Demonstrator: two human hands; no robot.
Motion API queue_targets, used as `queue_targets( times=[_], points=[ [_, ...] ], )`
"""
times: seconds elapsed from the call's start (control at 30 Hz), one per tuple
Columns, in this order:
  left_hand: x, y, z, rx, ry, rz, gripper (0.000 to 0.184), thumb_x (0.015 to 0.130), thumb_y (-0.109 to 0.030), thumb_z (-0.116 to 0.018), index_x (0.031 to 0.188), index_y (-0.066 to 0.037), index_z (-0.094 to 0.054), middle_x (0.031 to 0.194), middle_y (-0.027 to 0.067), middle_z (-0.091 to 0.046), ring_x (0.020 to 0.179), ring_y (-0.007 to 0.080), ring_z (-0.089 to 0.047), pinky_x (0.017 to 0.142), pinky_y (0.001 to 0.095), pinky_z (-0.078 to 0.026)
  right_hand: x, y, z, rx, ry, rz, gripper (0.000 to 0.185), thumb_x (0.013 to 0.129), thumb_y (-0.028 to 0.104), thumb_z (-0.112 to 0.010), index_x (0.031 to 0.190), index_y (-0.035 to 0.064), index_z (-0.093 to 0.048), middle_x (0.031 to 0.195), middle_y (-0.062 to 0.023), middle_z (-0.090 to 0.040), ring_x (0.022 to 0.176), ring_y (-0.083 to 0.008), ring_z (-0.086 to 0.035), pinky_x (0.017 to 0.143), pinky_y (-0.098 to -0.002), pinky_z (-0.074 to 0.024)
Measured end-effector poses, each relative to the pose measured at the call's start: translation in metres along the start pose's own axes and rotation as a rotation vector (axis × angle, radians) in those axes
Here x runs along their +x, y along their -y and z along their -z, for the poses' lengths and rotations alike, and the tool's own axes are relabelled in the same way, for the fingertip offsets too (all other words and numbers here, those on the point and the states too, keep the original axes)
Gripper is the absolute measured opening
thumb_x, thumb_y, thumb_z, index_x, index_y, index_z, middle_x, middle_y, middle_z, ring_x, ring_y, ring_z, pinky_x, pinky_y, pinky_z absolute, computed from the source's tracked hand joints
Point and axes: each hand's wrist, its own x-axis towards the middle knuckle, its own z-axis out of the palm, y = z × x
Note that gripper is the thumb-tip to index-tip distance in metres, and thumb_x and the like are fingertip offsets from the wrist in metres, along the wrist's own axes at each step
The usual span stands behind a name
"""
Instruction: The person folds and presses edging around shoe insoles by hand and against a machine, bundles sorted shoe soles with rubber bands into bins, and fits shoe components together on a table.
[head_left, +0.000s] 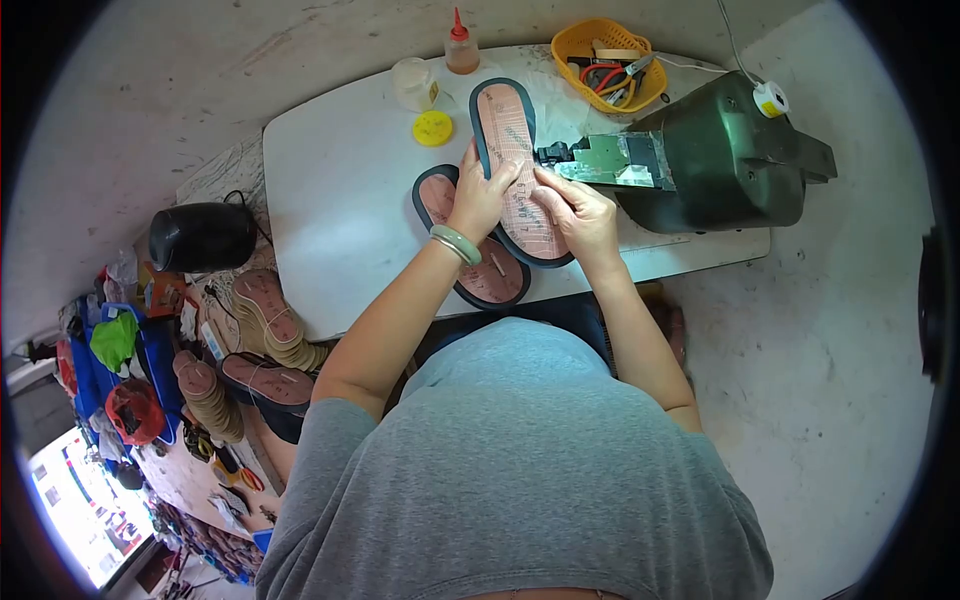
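Note:
Between both hands is a shoe sole (508, 110) with a pinkish, printed top and a dark rim. My left hand (482, 195) grips its left edge, thumb lying across the top; a pale green bangle circles that wrist. On the sole's right edge, my right hand (580, 212) is closed, its fingertips close to the head of a dark green machine (720, 155). The sole's edge meets the small black parts at the machine's tip; whether they touch, I cannot tell. Under my left wrist a second sole (492, 278) lies on the white table (340, 220), partly covered.
At the back stand a red-capped bottle (462, 52), a clear jar (412, 85), a yellow lid (433, 128) and a yellow basket (565, 45) of tools. Left are a black rounded object (203, 237), stacked soles (268, 305) and a cluttered side table with scissors (248, 478).

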Motion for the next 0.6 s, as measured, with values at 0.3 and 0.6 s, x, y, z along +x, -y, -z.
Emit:
queue_targets(
  times=[0.3, 0.6],
  points=[
    [0.02, -0.002, 0.004, -0.013, 0.069, 0.231, 0.043, 0.087, -0.024, -0.059, 0.116, 0.008, -0.058, 0.118, 0.0219, -0.06, 0.103, 0.0301, -0.058, 0.093, 0.0348, -0.044, -0.032, -0.02, 0.007, 0.541, -0.089, -0.513, 0.035, 0.089, 0.003, -0.063, 0.123, -0.0039, -0.058, 0.109, -0.0129, -0.067, 0.088, -0.015, -0.063, 0.078, -0.0204, -0.0498],
    [0.055, -0.014, 0.026, 0.326, 0.087, -0.016, 0.046, 0.087, -0.033, -0.063, 0.112, 0.006, -0.061, 0.105, 0.0189, -0.066, 0.098, 0.0287, -0.06, 0.088, 0.034, -0.046, -0.027, -0.004, -0.023, 0.906, 0.314, -0.639, 0.02, 0.096, 0.014, -0.053, 0.104, -0.0024, -0.061, 0.084, -0.0108, -0.064, 0.067, -0.0169, -0.06, 0.062, -0.0254, -0.0497]
  ],
)
